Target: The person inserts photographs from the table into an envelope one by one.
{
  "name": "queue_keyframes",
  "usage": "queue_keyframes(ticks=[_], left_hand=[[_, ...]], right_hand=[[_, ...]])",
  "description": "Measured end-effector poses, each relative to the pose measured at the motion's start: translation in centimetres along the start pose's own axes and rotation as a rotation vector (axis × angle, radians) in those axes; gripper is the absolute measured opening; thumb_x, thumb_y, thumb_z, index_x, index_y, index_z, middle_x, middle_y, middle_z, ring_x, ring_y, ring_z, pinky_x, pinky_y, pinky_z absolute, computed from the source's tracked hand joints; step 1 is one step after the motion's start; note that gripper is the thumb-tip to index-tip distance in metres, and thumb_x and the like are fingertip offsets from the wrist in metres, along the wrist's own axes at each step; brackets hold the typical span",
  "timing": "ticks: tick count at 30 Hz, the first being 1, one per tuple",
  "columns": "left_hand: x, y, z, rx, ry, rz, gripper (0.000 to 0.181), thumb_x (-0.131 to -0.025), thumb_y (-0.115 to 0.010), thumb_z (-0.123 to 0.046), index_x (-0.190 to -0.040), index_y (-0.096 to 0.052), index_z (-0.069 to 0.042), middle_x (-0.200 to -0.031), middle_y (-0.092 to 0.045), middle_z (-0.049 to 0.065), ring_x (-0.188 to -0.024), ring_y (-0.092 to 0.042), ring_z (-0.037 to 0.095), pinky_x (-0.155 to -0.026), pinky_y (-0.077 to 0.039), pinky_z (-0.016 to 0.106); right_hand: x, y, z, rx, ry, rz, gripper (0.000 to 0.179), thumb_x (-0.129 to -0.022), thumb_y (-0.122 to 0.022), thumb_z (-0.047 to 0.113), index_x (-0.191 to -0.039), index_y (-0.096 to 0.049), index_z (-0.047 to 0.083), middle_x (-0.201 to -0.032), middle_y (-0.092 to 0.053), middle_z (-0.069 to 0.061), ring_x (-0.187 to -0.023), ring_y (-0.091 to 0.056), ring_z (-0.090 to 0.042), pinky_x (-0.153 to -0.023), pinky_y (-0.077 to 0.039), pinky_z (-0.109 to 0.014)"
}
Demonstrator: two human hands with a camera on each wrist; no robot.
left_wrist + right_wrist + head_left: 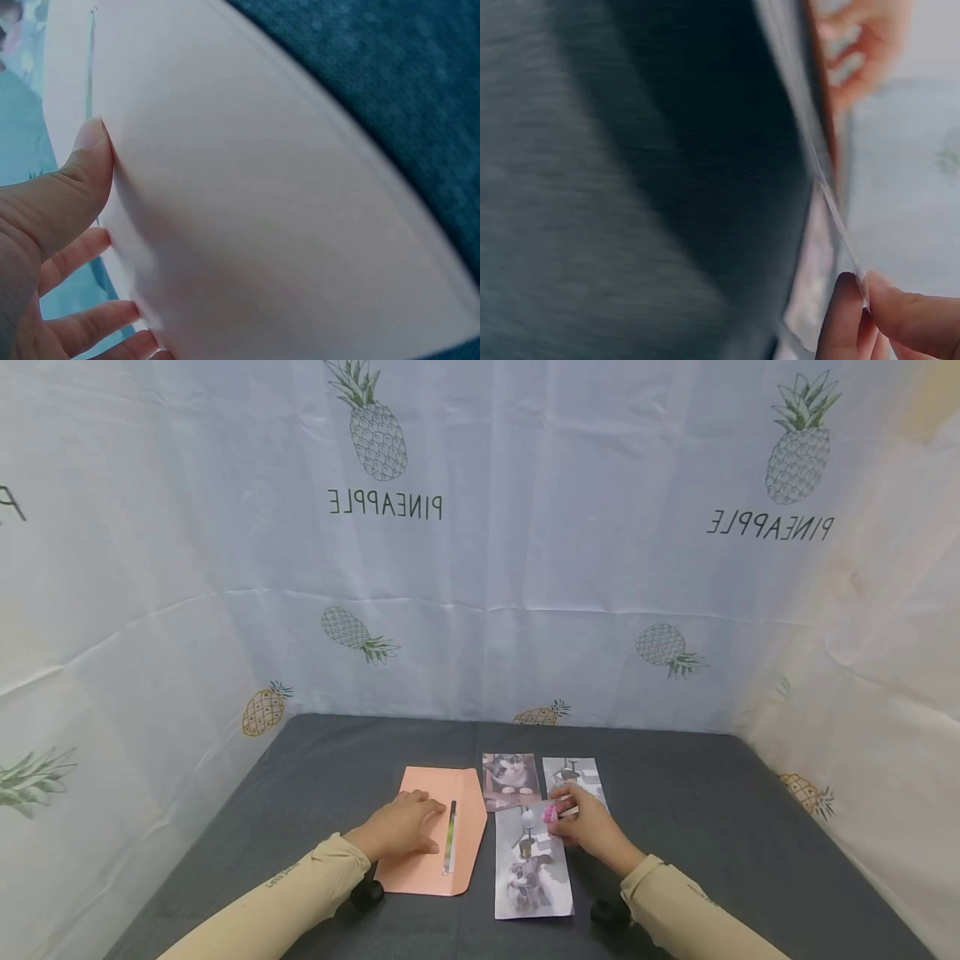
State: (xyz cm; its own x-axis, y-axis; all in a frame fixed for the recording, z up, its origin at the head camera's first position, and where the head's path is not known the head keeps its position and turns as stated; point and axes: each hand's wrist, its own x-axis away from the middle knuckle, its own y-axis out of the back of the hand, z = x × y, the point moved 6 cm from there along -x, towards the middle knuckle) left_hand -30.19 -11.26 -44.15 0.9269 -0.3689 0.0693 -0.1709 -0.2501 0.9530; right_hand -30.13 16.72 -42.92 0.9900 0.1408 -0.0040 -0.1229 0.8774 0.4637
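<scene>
A peach envelope (420,868) lies on the left, a narrow strip of a picture (450,839) showing through the slit in it. My left hand (405,825) rests on the envelope with fingers spread. In the left wrist view, the thumb (88,154) touches the paper beside the slit. My right hand (588,828) pinches the upper right corner of a tall photo print (532,885) between thumb and fingers. A pink patch (551,814) shows right at those fingertips. The right wrist view has the print (840,225) nearly edge-on, pinched at its corner.
Behind the held print lie a cat photo (510,777) and another print (573,768), partly covered by my right hand. A dark cloth covers the table (637,760). White curtains with pineapple prints (487,668) stand at the back and both sides.
</scene>
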Motion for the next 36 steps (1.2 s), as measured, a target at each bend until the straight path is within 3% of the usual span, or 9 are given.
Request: queue_keyframes(ticks=[7, 14, 22, 27, 36], left_hand=[[0.0, 0.1, -0.1, 0.001, 0.0, -0.004, 0.059, -0.077, -0.081, -0.035, -0.128, -0.062, -0.015, -0.14, -0.051, 0.016, -0.128, -0.047, 0.036, -0.099, -0.044, 0.054], [0.1, 0.0, -0.2, 0.002, -0.008, -0.015, 0.058, -0.076, -0.081, -0.035, -0.127, -0.062, -0.014, -0.138, -0.052, 0.016, -0.126, -0.048, 0.036, -0.098, -0.045, 0.053], [0.1, 0.1, -0.2, -0.003, -0.021, -0.018, 0.058, -0.076, -0.081, -0.034, -0.126, -0.063, -0.013, -0.136, -0.053, 0.017, -0.125, -0.049, 0.036, -0.098, -0.045, 0.052], [0.1, 0.2, -0.1, -0.005, -0.03, -0.021, 0.057, -0.076, -0.081, -0.033, -0.126, -0.063, -0.013, -0.136, -0.053, 0.017, -0.124, -0.049, 0.036, -0.097, -0.046, 0.052], [0.0, 0.3, 0.1, 0.001, -0.03, -0.016, 0.057, -0.076, -0.081, -0.034, -0.126, -0.062, -0.014, -0.137, -0.052, 0.018, -0.125, -0.048, 0.037, -0.097, -0.046, 0.053]], right_hand=[[-0.5, 1.3, 1.3, -0.089, 0.008, -0.037, 0.047, -0.08, -0.072, -0.007, -0.124, -0.055, -0.005, -0.102, -0.061, -0.019, -0.08, -0.064, -0.019, -0.07, -0.059, -0.041], [-1.3, 0.6, 2.0, -0.137, 0.019, -0.029, 0.05, -0.083, -0.072, -0.003, -0.129, -0.055, -0.005, -0.108, -0.063, -0.023, -0.087, -0.068, -0.022, -0.076, -0.058, -0.041], [-3.0, -1.4, 2.4, -0.079, 0.013, -0.028, 0.048, -0.082, -0.073, 0.0, -0.128, -0.058, -0.003, -0.097, -0.069, -0.016, -0.074, -0.067, -0.017, -0.071, -0.059, -0.037], [-4.0, -2.5, 2.8, -0.085, 0.022, -0.011, 0.046, -0.082, -0.071, -0.002, -0.127, -0.06, -0.004, -0.095, -0.07, -0.016, -0.078, -0.068, -0.018, -0.073, -0.059, -0.039], [-5.4, -3.6, 3.6, 0.032, 0.02, -0.009, 0.044, -0.081, -0.072, 0.0, -0.124, -0.063, -0.003, -0.089, -0.068, -0.012, -0.074, -0.064, -0.016, -0.069, -0.059, -0.035]])
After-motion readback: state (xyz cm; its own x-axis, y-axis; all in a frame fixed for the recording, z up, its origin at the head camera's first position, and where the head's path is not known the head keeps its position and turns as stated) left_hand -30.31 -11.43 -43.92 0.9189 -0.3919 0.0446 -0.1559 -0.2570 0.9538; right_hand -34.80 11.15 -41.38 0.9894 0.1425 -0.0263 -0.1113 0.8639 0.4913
